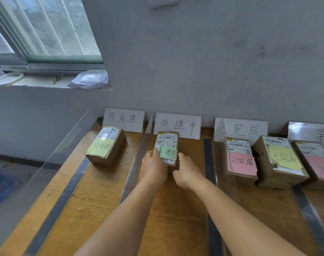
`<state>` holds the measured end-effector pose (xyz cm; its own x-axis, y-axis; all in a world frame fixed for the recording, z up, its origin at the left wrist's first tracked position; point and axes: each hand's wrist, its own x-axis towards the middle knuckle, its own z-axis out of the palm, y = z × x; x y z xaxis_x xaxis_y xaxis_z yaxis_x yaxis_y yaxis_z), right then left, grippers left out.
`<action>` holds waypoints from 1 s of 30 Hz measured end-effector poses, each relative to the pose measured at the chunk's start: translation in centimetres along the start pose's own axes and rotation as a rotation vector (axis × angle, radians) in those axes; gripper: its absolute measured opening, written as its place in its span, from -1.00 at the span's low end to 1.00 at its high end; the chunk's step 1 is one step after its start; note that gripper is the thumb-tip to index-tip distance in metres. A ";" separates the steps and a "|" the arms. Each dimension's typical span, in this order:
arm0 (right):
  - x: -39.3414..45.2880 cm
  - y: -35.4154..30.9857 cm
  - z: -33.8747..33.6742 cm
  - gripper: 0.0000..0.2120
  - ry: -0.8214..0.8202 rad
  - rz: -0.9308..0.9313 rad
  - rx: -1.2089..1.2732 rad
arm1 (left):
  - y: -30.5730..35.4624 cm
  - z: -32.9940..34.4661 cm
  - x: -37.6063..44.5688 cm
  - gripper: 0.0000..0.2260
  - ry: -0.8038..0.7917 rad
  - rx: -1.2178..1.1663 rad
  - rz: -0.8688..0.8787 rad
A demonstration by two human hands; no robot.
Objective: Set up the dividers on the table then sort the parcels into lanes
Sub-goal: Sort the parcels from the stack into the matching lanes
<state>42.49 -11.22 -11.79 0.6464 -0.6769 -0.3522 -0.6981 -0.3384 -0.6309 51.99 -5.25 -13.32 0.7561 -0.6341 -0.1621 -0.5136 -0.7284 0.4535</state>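
We hold the green-noted parcel (167, 148) between our left hand (152, 168) and right hand (187, 171), fingers curled round its sides, in the second lane on the wooden table (94, 191), just before the sign card (177, 125). A clear divider (137, 163) stands just left; beyond it lies a yellow-noted parcel (105, 145). Right, past another divider, three parcels (279, 160) sit together.
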 end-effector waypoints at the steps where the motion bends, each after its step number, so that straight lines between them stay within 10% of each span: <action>1: -0.7 0.2 -0.6 -0.38 0.005 -0.016 -0.053 | 0.3 -0.3 -0.7 -0.52 -0.010 0.039 0.028; 13: -13.0 5.9 -7.9 -0.40 0.143 -0.232 -0.337 | 6.4 -3.8 -15.2 -0.42 0.022 0.203 0.188; 30: -35.3 16.7 -10.8 -0.38 0.322 -0.043 -0.383 | 12.1 -0.1 -34.7 -0.44 -0.035 0.272 0.538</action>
<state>4.69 0.00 -2.38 0.5917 -0.8038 -0.0621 -0.7746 -0.5455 -0.3201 19.59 8.02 -2.10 0.3497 -0.9369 -0.0028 -0.9092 -0.3401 0.2402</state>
